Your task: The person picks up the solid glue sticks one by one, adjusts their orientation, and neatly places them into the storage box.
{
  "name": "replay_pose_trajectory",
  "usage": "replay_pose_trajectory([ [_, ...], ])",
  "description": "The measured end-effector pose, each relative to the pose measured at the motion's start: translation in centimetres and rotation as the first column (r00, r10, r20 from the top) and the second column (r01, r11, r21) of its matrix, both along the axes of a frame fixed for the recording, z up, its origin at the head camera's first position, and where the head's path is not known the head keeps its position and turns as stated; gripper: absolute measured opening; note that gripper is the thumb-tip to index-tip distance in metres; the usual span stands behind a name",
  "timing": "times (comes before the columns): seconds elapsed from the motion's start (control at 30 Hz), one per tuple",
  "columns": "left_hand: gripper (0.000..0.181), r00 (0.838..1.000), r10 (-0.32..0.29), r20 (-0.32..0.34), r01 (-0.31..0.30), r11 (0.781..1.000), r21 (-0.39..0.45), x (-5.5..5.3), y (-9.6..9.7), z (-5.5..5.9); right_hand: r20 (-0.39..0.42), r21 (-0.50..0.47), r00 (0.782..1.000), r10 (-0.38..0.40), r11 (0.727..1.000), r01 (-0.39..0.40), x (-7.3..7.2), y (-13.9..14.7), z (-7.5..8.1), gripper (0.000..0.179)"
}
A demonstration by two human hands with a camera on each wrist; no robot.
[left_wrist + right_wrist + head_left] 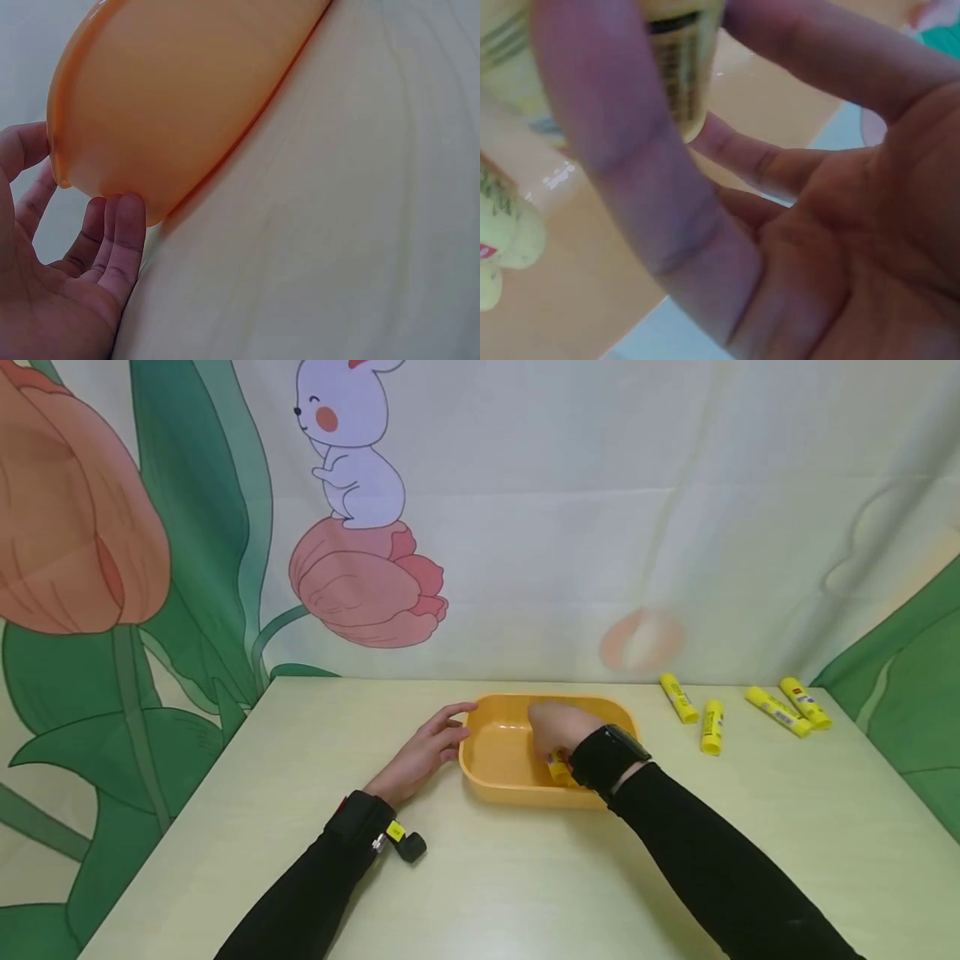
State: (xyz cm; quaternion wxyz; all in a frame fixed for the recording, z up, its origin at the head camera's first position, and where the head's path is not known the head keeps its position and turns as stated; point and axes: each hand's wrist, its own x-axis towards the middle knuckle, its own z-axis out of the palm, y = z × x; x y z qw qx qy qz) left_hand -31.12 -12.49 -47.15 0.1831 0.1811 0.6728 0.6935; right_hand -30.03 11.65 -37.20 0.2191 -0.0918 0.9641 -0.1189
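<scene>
Well, from where I stand, the left hand (423, 756) is loosely spread at the left end of the orange basin (498, 756), its fingertips (131, 214) touching the outer wall and rim without wrapping round anything. I'd guess that light contact is there to stop the basin sliding while the other hand works inside it. The right hand (558, 727) is down in the right part of the basin, fingers bent round a yellow tube (681, 86), probably because a slim, smooth cylinder is easiest to manage between thumb and fingers.

To the right of the basin, towards the far edge of the table (480, 893), lie four more yellow tubes (712, 727), two apart from each other and two close together farther right. All are on their sides and, I'd judge, within easy reach of that right arm.

From the head, the right hand covers most of what it grips. The right wrist view gives the barcode on the held tube, and other tubes (510, 232) at the left, apparently lying in the basin; how many, I can't tell. Only the left wrist view shows several left fingertips against the basin's outer side.
</scene>
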Motion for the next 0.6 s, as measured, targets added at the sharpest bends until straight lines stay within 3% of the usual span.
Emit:
replay_pose_trajectory([
  [0.2, 0.047, 1.000, -0.003, -0.004, 0.003, 1.000, -0.004, -0.1, 0.0, 0.0, -0.065, 0.039, 0.998, 0.014, 0.999, -0.011, 0.3, 0.4, -0.4, 0.019],
  [0.6, 0.045, 1.000, 0.004, 0.008, -0.004, 1.000, -0.024, -0.2, 0.0, 0.1, -0.073, 0.080, 0.997, 0.024, 0.997, -0.018, 0.1, 1.1, 0.0, 0.023],
])
